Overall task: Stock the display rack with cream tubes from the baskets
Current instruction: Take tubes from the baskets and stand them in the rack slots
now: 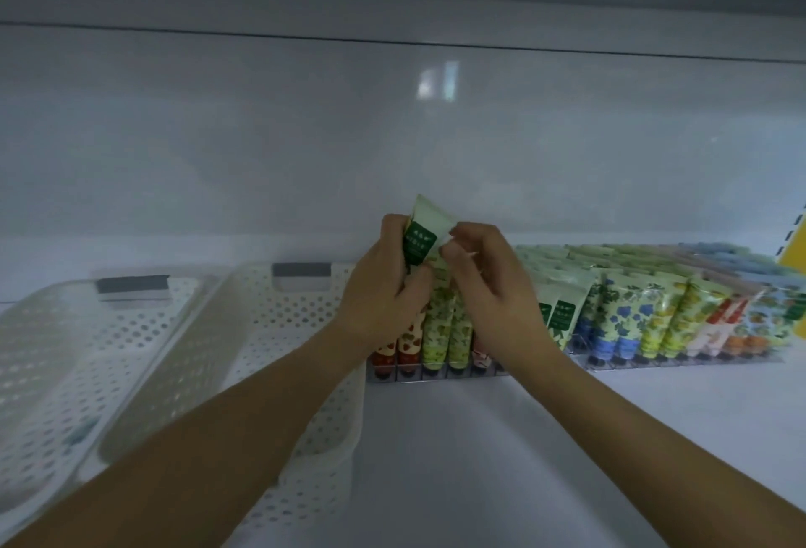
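A pale green cream tube [425,230] with a dark green label stands upright above the display rack [436,375]. My left hand [384,285] grips its lower part, and my right hand [488,285] pinches its right edge with fingertips. Both hands hover over the rack's left rows, where red strawberry tubes [405,342] and green floral tubes [445,329] stand with caps down. Further right, the rack holds rows of blue, yellow, red and orange patterned tubes [654,320]. Two white perforated baskets [283,329] [56,351] lie to the left; my forearm hides part of the nearer one.
Everything sits on a white shelf [479,460] with a glossy white back wall [392,133] and another shelf overhead. A yellow upright [796,251] shows at the right edge. The baskets have grey handle grips [301,270].
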### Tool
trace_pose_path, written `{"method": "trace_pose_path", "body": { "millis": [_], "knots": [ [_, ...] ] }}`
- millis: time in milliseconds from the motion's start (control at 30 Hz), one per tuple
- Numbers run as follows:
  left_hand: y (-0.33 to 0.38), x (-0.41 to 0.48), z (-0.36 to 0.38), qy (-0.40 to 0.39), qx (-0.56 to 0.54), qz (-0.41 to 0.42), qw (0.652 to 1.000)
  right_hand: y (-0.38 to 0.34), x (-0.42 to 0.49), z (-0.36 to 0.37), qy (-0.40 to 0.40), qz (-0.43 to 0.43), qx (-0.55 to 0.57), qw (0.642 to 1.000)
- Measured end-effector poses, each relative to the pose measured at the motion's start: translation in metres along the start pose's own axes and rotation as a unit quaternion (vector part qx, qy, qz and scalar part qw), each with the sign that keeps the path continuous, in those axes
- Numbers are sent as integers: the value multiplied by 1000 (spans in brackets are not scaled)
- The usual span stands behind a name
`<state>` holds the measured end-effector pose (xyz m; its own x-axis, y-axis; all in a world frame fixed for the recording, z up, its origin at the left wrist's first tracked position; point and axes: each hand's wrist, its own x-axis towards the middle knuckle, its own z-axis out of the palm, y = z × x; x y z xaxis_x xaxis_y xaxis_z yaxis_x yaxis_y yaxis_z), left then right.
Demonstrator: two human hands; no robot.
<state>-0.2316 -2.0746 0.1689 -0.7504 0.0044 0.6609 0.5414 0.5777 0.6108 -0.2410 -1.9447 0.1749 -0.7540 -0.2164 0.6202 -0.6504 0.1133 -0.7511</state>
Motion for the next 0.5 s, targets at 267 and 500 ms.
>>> {"method": "trace_pose_path", "body": {
  "millis": [267, 500],
  "knots": [
    [-3, 3, 3, -54, 106, 64, 991, -3, 4, -12, 0, 19, 20, 1000],
    [-21, 6, 11, -198, 239, 157, 938, 4, -1, -81, 95, 24, -19, 995]
  ]
}}
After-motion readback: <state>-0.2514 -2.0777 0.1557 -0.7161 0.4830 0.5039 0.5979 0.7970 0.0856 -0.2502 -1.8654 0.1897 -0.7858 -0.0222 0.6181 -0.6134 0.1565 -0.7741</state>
